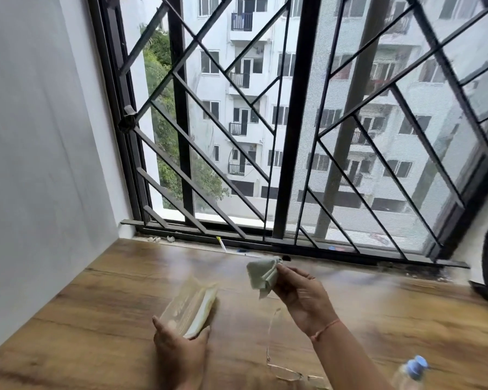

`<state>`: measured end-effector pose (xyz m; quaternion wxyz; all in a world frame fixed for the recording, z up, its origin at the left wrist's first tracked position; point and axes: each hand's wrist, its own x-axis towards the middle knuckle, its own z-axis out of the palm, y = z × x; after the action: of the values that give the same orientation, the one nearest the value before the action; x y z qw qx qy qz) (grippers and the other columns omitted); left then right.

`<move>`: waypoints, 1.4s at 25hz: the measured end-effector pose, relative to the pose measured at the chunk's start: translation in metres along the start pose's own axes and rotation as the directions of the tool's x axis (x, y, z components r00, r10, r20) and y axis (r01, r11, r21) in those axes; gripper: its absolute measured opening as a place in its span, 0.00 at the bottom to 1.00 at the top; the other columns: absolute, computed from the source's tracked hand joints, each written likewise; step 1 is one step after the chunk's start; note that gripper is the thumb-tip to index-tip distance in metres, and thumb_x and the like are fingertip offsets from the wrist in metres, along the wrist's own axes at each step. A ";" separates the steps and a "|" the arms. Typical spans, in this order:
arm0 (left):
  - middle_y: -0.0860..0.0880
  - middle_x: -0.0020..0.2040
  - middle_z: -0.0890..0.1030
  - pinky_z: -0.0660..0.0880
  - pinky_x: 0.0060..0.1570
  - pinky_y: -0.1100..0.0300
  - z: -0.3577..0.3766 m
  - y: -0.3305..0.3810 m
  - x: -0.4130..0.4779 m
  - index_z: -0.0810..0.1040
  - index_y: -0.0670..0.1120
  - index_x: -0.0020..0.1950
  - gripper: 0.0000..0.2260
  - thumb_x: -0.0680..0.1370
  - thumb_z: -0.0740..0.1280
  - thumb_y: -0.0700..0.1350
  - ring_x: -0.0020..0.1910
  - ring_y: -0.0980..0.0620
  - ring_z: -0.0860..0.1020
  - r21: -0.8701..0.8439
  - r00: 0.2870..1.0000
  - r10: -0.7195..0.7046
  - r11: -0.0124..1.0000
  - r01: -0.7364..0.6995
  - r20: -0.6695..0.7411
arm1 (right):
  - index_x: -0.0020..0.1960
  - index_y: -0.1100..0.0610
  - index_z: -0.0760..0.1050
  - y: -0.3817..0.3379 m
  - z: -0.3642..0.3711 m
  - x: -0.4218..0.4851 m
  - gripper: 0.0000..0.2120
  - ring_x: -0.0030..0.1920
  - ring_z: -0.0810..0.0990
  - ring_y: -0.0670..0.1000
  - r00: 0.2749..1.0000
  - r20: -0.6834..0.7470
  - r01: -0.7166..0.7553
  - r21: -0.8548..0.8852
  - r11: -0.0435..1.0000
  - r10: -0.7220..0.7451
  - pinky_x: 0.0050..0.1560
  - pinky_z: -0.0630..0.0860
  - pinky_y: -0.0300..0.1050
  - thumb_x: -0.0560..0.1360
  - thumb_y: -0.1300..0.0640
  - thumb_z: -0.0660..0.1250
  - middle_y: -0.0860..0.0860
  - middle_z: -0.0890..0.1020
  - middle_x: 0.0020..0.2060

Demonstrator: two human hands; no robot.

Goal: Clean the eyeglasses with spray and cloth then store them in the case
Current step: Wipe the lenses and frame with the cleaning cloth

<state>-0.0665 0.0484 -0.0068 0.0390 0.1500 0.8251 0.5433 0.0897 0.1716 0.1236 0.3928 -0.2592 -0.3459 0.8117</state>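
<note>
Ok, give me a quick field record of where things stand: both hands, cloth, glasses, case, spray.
left hand: grips the near end of the case
case: pale and blurred, open or closed cannot be told
right hand: raised, pinches the bunched pale green cloth
eyeglasses: thin frame, lying on the wooden table below the right forearm, in neither hand
spray bottle: blue top, at the bottom right edge, no hand on it
task state: glasses not yet in the case
</note>
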 end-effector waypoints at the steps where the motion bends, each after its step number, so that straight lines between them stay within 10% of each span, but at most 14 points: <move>1: 0.21 0.50 0.73 0.73 0.50 0.36 0.000 -0.001 0.001 0.59 0.25 0.67 0.55 0.45 0.83 0.34 0.50 0.25 0.73 0.008 1.000 0.001 1.000 -0.001 0.004 | 0.39 0.67 0.80 -0.010 -0.006 -0.009 0.06 0.32 0.83 0.53 1.000 -0.013 0.006 0.045 0.999 -0.005 0.35 0.81 0.43 0.64 0.66 0.69 0.59 0.84 0.33; 10: 0.22 0.59 0.66 0.65 0.54 0.33 0.005 0.004 -0.008 0.61 0.33 0.68 0.52 0.51 0.83 0.44 0.56 0.24 0.68 0.099 0.990 -0.037 0.994 0.051 -0.137 | 0.36 0.65 0.82 -0.046 -0.060 -0.072 0.15 0.31 0.83 0.53 0.984 -0.159 0.105 0.180 0.978 -0.076 0.31 0.80 0.44 0.50 0.64 0.76 0.59 0.84 0.32; 13: 0.33 0.55 0.76 0.70 0.52 0.39 0.002 0.057 -0.033 0.73 0.38 0.61 0.35 0.58 0.80 0.46 0.53 0.31 0.74 -0.048 0.959 0.275 0.959 -0.278 -0.068 | 0.37 0.64 0.82 -0.046 -0.066 -0.079 0.27 0.32 0.83 0.53 0.979 -0.178 0.128 0.181 0.975 -0.096 0.32 0.81 0.44 0.39 0.62 0.84 0.59 0.84 0.33; 18: 0.57 0.40 0.82 0.72 0.44 0.72 -0.004 0.166 -0.094 0.84 0.51 0.42 0.13 0.61 0.74 0.56 0.43 0.63 0.78 -0.439 0.626 0.704 0.704 -0.558 0.334 | 0.40 0.66 0.81 -0.059 -0.054 -0.083 0.09 0.33 0.83 0.53 0.972 -0.195 0.155 0.132 0.979 -0.128 0.33 0.81 0.43 0.60 0.65 0.72 0.59 0.84 0.34; 27: 0.55 0.29 0.82 0.73 0.34 0.69 -0.005 0.228 -0.110 0.84 0.51 0.33 0.07 0.66 0.76 0.38 0.30 0.63 0.78 -0.553 0.620 0.626 0.759 -0.343 0.474 | 0.39 0.67 0.81 -0.093 -0.032 -0.095 0.05 0.33 0.83 0.54 0.953 -0.104 0.275 -0.083 0.958 -0.283 0.33 0.80 0.42 0.64 0.66 0.69 0.60 0.84 0.34; 35: 0.44 0.31 0.79 0.77 0.32 0.63 -0.023 0.250 -0.093 0.79 0.37 0.39 0.03 0.72 0.69 0.36 0.31 0.50 0.77 -0.563 0.560 0.323 0.758 0.330 0.763 | 0.31 0.64 0.80 -0.106 -0.053 -0.112 0.03 0.28 0.80 0.52 0.934 -0.123 0.302 -0.230 0.925 -0.336 0.29 0.79 0.42 0.62 0.67 0.68 0.59 0.81 0.29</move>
<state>0.0677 0.0922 0.2202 0.4719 0.3613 0.4628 0.6577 0.2372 0.1471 0.1885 0.5173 -0.3031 -0.4334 0.6728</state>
